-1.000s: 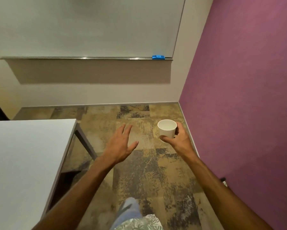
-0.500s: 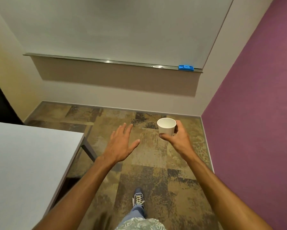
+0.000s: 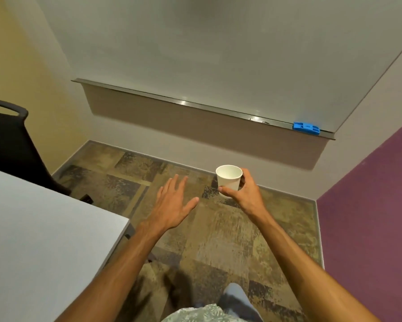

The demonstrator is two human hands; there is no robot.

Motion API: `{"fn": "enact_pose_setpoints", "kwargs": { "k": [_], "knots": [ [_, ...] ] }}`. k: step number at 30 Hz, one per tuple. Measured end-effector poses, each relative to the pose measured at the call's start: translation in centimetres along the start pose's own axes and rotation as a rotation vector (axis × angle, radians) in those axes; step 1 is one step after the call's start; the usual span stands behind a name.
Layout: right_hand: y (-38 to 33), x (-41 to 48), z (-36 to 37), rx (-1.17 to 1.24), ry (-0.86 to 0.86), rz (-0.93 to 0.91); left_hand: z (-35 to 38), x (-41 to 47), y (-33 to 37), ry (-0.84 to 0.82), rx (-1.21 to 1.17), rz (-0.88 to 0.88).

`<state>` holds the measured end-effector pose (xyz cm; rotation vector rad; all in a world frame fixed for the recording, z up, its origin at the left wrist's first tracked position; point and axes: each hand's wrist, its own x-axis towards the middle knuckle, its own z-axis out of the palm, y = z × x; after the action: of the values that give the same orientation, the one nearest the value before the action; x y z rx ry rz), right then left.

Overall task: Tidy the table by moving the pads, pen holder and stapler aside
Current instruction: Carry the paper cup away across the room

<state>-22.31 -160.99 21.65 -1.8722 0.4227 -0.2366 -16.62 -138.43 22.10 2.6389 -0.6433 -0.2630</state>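
My right hand (image 3: 246, 196) grips a white paper cup (image 3: 228, 180), held upright in the air over the carpet. The cup looks empty from above. My left hand (image 3: 172, 205) floats beside it, to its left, palm down with the fingers spread and nothing in it. The white table (image 3: 39, 240) takes up the lower left; its visible part is bare. No pads or stapler are in view.
A black chair (image 3: 12, 145) stands behind the table at the left. A whiteboard (image 3: 195, 49) hangs on the far wall with a blue eraser (image 3: 306, 128) on its tray. A purple wall (image 3: 369, 205) closes the right side. Patterned carpet (image 3: 218, 240) lies ahead.
The view has swung left and tilted up: the chair has come into sight and more whiteboard shows. Both hands keep the same pose, the cup still held.
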Motion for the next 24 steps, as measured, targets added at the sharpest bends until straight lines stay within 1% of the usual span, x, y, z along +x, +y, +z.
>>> {"fn": "enact_pose_setpoints", "kwargs": {
  "k": [5, 14, 19, 24],
  "knots": [
    [-0.4, 7.9, 2.4, -0.004, -0.132, -0.037, -0.3, 5.0, -1.9, 0.036, -0.028, -0.123],
    [-2.0, 23.0, 6.8, -0.066, -0.388, -0.129, -1.6, 15.5, -4.4, 0.198, -0.066, -0.377],
    [-3.8, 28.5, 9.6, -0.089, -0.52, -0.204, -3.2, 18.5, -5.7, 0.304, -0.059, -0.533],
    [-5.7, 32.4, 14.9, -0.066, -0.684, -0.232, -4.4, 19.6, -8.3, 0.415, -0.084, -0.698]
  ]
}}
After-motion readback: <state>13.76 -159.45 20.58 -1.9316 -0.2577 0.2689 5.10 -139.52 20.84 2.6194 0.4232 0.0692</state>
